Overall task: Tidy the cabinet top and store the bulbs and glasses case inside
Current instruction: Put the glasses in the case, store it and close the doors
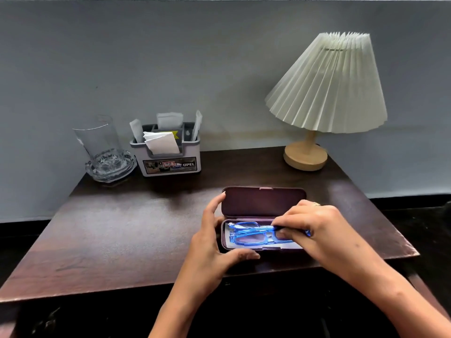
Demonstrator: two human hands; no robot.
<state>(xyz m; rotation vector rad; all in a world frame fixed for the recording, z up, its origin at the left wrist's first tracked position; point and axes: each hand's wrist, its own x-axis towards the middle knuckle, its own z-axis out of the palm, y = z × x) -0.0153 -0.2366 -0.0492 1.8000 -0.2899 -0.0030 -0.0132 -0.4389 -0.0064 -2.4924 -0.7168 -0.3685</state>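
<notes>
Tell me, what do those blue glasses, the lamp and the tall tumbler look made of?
The blue glasses look like translucent glossy plastic: light passes through the frame. The lamp has a pleated cream shade, paper or fabric, on a pale matte base that looks like wood. The tumbler is clear and see-through, probably glass.

Dark cabinet top [122,228]: glasses case [263,203], lamp [305,156], organizer [170,164], glass [107,152]

Home room, pleated table lamp [327,84], dark wooden cabinet top [127,230], grey wall [170,57]
</notes>
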